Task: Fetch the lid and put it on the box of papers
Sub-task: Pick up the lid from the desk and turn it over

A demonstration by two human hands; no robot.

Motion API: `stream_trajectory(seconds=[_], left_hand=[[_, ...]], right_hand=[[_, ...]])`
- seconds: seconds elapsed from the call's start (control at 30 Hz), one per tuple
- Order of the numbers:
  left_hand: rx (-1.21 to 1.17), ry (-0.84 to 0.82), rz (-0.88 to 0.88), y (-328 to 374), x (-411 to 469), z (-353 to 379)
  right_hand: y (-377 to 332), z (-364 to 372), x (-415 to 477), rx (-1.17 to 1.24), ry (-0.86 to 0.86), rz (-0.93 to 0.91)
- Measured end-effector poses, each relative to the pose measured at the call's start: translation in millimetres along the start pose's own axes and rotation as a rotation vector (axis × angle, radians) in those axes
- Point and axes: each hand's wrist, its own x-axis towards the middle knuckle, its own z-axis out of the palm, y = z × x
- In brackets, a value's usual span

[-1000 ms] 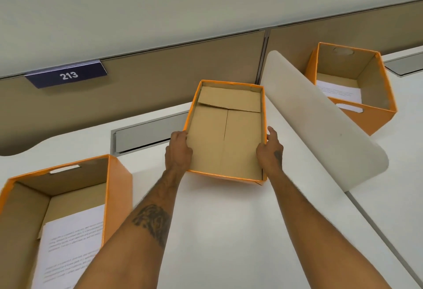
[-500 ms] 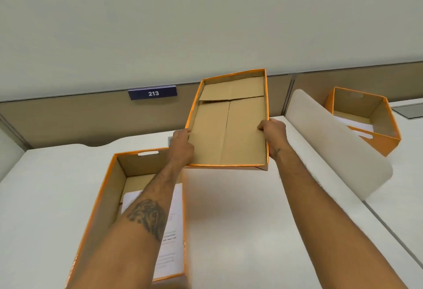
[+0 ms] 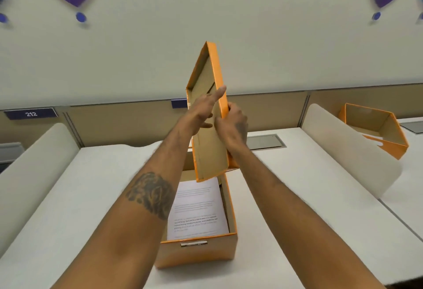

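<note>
The orange lid (image 3: 207, 151) with a brown cardboard inside stands nearly on edge in the air above the open orange box (image 3: 201, 252). My right hand (image 3: 233, 128) grips its right rim. My left hand (image 3: 201, 112) lies flat against its brown inner face, fingers stretched out. White printed papers (image 3: 196, 208) lie inside the box, which stands on the white desk straight below my arms. My left forearm hides the box's left wall.
A second open orange box (image 3: 375, 128) stands on the desk at the far right, behind a curved white divider (image 3: 350, 151). Another white divider (image 3: 29, 169) rises at the left. Beige partition panels with a "212" plate (image 3: 31, 113) run along the back.
The lid has gone from lying flat at the back of the desk to tilted up on edge over the box of papers. The view has swung left, with the box now centred below.
</note>
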Motion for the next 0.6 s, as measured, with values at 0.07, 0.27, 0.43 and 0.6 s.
stream_trajectory(seconds=[0.07,0.27,0.43,0.6], left_hand=[[-0.031,0.026,0.018,-1,-6,-10],[-0.027,0.398,0.078,-20,-9,-34],[-0.044,0.352,0.094,-40,-15,-77],[-0.177,0.319,0.010,-59,-23,-113]], right_hand=[[-13,14,-16,-0.046,0.019,-0.061],[-25,38,-44,-0.229,-0.116,-0.295],[8,30,-34,-0.243,-0.439,-0.374],[81,15,0,-0.275,-0.356,-0.033]])
